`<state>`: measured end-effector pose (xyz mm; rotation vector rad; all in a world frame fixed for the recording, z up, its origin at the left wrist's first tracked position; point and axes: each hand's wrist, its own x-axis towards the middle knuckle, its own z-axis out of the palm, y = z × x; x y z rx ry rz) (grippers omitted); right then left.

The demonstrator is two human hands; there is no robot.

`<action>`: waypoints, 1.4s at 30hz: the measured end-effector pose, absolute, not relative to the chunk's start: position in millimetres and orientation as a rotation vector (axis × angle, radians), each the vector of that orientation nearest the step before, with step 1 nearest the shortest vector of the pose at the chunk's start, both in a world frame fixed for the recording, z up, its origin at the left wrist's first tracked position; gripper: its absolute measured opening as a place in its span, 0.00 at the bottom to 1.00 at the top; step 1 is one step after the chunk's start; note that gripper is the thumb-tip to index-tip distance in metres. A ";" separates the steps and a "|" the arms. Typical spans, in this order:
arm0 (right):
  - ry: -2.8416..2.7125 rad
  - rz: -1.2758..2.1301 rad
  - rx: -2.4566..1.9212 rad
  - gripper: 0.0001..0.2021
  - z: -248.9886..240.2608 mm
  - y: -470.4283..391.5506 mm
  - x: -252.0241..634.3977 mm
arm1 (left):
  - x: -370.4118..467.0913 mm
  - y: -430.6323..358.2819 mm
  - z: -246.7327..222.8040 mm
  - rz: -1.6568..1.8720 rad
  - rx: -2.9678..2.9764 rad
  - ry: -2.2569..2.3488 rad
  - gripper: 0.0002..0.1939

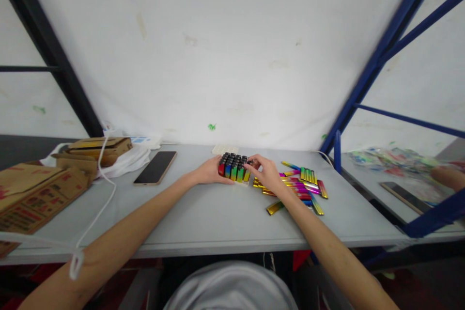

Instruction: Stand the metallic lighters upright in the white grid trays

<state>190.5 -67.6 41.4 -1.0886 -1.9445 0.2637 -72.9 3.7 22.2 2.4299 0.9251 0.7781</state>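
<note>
The lighters stand packed upright in rows near the middle of the desk, toward its back edge, their tops black and their bodies shiny red, blue, green and yellow; a white base shows under their front right corner. The left hand has its grip closed around the left side of the rows, thumb along the front, the other fingers mostly hidden. The right hand reaches to the right side, where its thumb and fingertips meet at 1 dark top; whether this grip holds that piece or only touches it, I cannot tell. Just right of the rows, partly under the right forearm, loose strips in gold, pink, blue and green lie in an overlapping heap toward the desk's right edge. A pale pad lies behind the lighters at the back edge. Toward the left edge are a phone lying flat with its screen dark, a white bag and 2 cardboard boxes, the larger nearer the front left corner, with a white cord hanging in front.
</note>
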 end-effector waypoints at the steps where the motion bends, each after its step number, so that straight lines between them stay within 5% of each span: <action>1: -1.950 0.264 -1.089 0.16 41.9 -67.5 191.1 | -72.8 3.7 22.4 0.773 2.431 0.920 0.42; 27: -1.924 0.117 -1.195 0.16 61.9 -63.9 230.7 | -71.3 2.2 23.7 0.785 2.434 0.947 0.46; 42: -2.231 0.823 -1.412 0.12 55.6 -68.7 262.5 | -72.1 0.9 23.5 0.781 2.413 0.955 0.46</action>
